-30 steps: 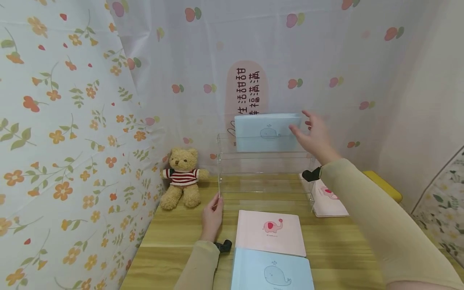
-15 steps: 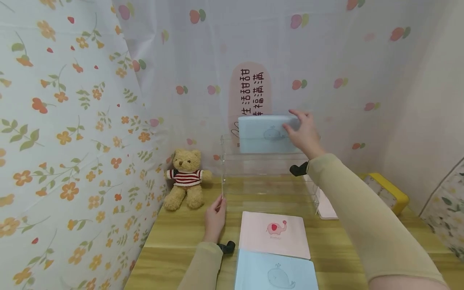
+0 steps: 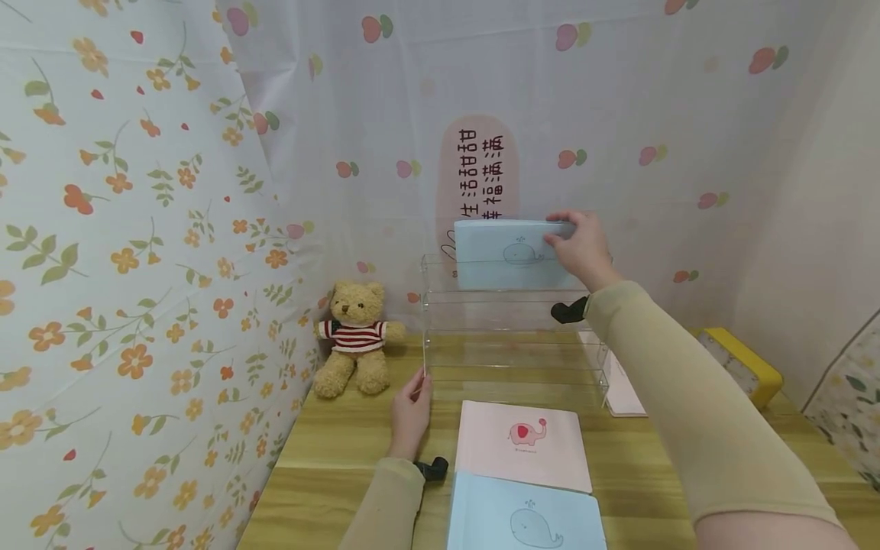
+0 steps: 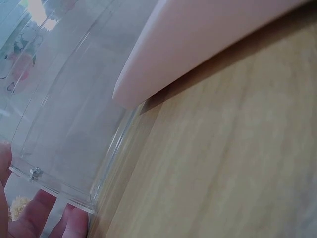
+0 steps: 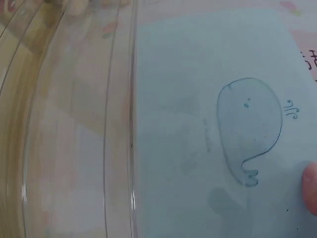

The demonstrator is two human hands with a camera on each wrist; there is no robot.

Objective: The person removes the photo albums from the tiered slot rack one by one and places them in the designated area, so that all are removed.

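Observation:
A light blue notebook with a whale drawing stands upright in the top tier of a clear acrylic rack. At its upper right corner, my right hand pinches the notebook, thumb on the front cover and fingers over the top edge. In the right wrist view, the whale cover shows partly behind the clear front strip, with my thumb tip at the right edge. Low on the rack's left side, my left hand grips the side panel. The left wrist view shows my fingers around the panel's edge.
A pink elephant notebook and another blue whale notebook lie flat before the rack. A teddy bear sits at left. Behind my right arm are a pink notebook and a yellow-framed clock-like object.
My right hand has moved left onto the blue notebook's upper right corner and now pinches it. My left hand keeps its grip on the rack. The head view has shifted slightly.

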